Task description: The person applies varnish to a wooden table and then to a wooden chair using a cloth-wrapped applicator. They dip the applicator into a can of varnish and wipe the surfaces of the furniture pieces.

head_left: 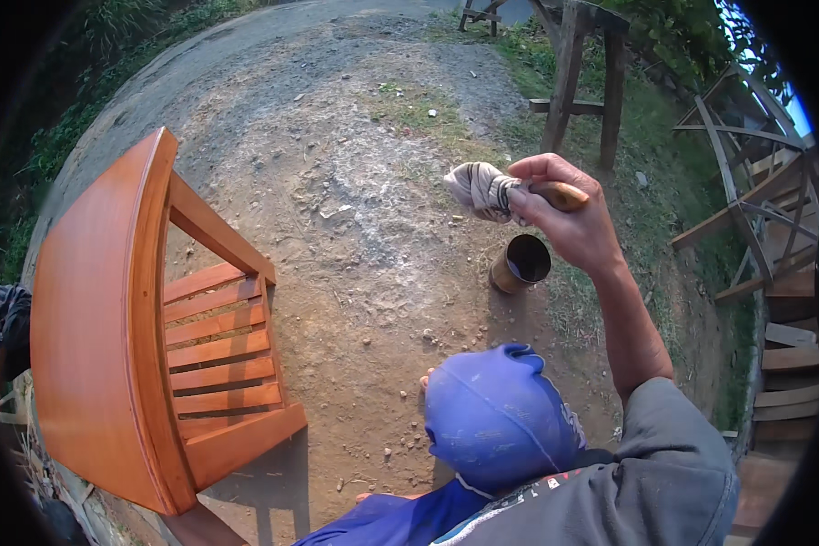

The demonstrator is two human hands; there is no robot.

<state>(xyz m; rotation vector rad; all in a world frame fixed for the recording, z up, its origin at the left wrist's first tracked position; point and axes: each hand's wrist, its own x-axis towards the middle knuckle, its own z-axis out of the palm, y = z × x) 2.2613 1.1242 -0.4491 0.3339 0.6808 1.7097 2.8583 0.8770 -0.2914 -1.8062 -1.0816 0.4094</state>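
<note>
right hand (569, 214) is gripping a wooden handle (562, 196) at 2 o'clock, thumb and fingers closing round it near the bunched striped rag (484, 191), which is pointing toward 9 o'clock. left forearm (202, 527) is showing at 7 o'clock, but the chair is hiding the left hand, so can't tell its grip. chair (91, 337) is sitting at 9 o'clock, glossy panel facing out; dark can (521, 264) is standing at 3 o'clock, below the rag. rag tool is looking light, soft at the cloth end, stiff at the wood, so handle's the hold. chair is looking heavy, rigid, maybe slick; bare frame rails are offering better grip than the panel.
</note>
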